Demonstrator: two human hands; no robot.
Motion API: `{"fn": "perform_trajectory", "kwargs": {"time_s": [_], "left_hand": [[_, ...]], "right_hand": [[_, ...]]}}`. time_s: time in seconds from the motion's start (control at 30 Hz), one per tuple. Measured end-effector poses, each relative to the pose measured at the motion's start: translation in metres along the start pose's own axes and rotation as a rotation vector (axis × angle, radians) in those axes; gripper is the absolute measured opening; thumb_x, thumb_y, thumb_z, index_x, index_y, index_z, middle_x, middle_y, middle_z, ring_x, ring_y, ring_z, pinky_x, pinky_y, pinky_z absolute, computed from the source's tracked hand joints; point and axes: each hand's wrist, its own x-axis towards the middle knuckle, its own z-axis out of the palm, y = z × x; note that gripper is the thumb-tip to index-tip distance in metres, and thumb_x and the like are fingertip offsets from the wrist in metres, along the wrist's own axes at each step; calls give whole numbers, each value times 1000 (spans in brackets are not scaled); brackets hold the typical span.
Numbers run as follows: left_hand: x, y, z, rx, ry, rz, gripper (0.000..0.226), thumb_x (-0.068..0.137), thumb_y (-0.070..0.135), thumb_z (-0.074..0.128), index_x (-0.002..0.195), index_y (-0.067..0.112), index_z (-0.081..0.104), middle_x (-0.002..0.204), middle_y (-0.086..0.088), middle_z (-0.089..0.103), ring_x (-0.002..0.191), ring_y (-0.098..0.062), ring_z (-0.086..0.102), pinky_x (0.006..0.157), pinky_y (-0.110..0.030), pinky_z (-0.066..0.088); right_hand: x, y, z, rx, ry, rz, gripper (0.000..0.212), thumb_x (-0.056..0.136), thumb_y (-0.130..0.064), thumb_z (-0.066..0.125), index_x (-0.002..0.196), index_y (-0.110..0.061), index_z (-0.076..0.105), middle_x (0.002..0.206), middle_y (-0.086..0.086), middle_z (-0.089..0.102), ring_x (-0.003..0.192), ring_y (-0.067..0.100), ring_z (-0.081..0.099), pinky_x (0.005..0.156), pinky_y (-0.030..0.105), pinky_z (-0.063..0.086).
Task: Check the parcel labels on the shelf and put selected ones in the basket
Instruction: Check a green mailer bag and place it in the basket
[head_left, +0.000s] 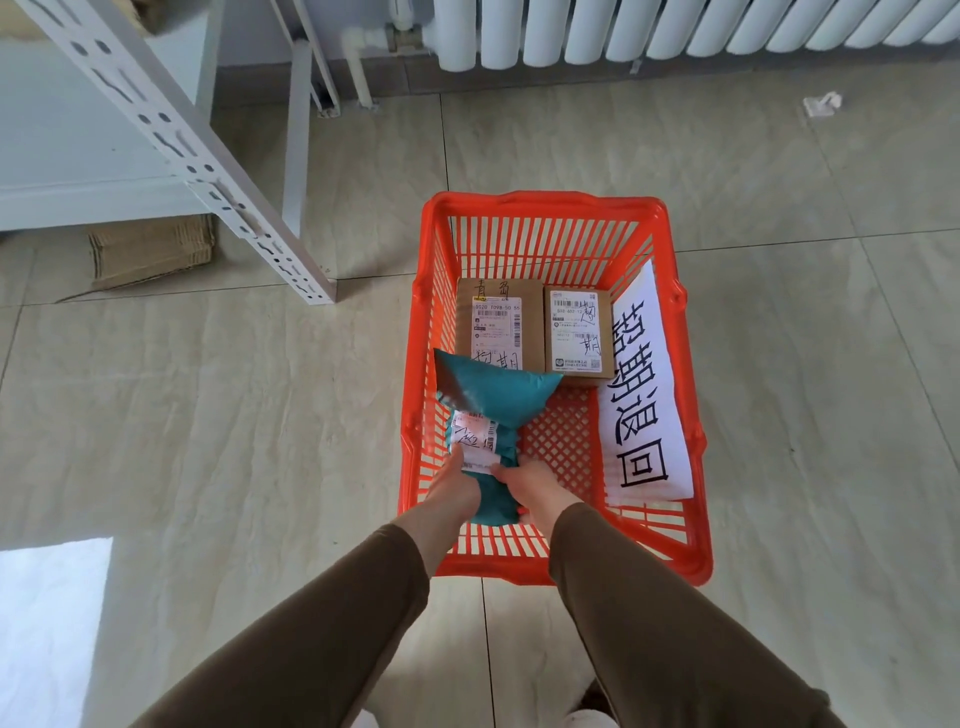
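Two boxes (535, 330) side by side in the basket (545, 200), shelf (171, 130) to its left

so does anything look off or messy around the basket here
Mostly tidy. A crumpled white scrap lies loose on the floor near the radiator, and flattened cardboard sits under the shelf. In the basket both boxes lie flat.

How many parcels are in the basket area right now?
3. Two cardboard boxes lie side by side at the basket's far end: left box, right box. A teal bag is held over the near end by both hands. None seem hidden.
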Motion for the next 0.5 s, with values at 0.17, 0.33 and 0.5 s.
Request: {"fn": "perform_trajectory", "kwargs": {"time_s": [0.17, 0.33, 0.5], "left_hand": [[3, -3, 2, -41, -31, 14, 68, 105, 0, 42, 164, 16, 11, 165, -16, 30, 148, -35, 37, 114, -36, 38], [-32, 7, -5, -135, -63, 16, 67, 106, 1, 39, 164, 15, 10, 163, -18, 33, 146, -37, 40, 112, -38, 39], [-103, 22, -27, -228, -109, 33, 66, 106, 7, 43, 164, 17, 12, 164, -16, 31, 147, -37, 39, 115, -43, 39]], "right_hand": [[-11, -3, -2, 56, -3, -4, 14, 101, -28, 61, 113, -23, 56, 129, 12, 68, 112, 33, 66, 105, 52, 52], [-48, -10, -12, 39, -15, -83, 36, 105, -22, 56, 140, -15, 54, 140, 10, 62, 127, 33, 60, 105, 42, 47], [-132, -20, -36, 102, 28, -156, 30, 104, -18, 54, 133, -11, 59, 129, 7, 66, 113, 22, 63, 74, 21, 45]]}}
